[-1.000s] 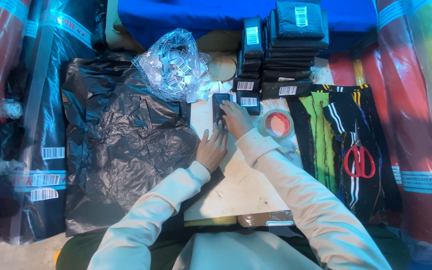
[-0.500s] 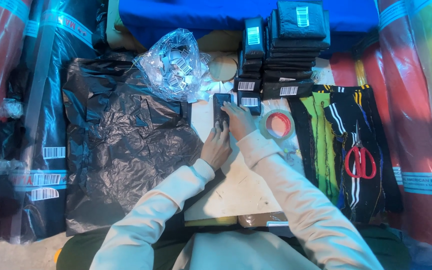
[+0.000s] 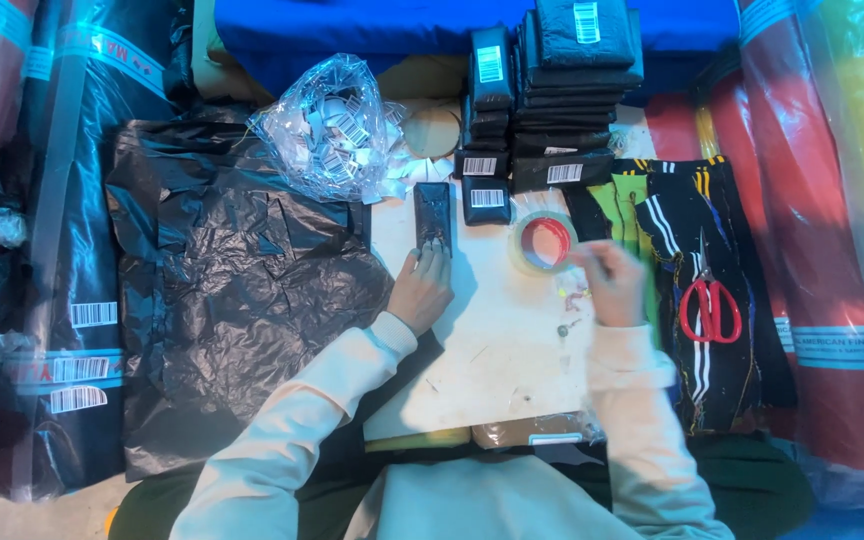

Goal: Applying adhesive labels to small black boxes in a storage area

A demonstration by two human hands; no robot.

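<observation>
My left hand (image 3: 422, 290) lies flat on the bench (image 3: 497, 350), fingers (image 3: 434, 258) together, pressing the near end of a small black packet (image 3: 433, 215). My right hand (image 3: 610, 282) is blurred, its fingers (image 3: 584, 258) loosely curled, holding nothing I can make out, just beside the tape roll (image 3: 544, 243). Red scissors (image 3: 709, 305) lie further right.
</observation>
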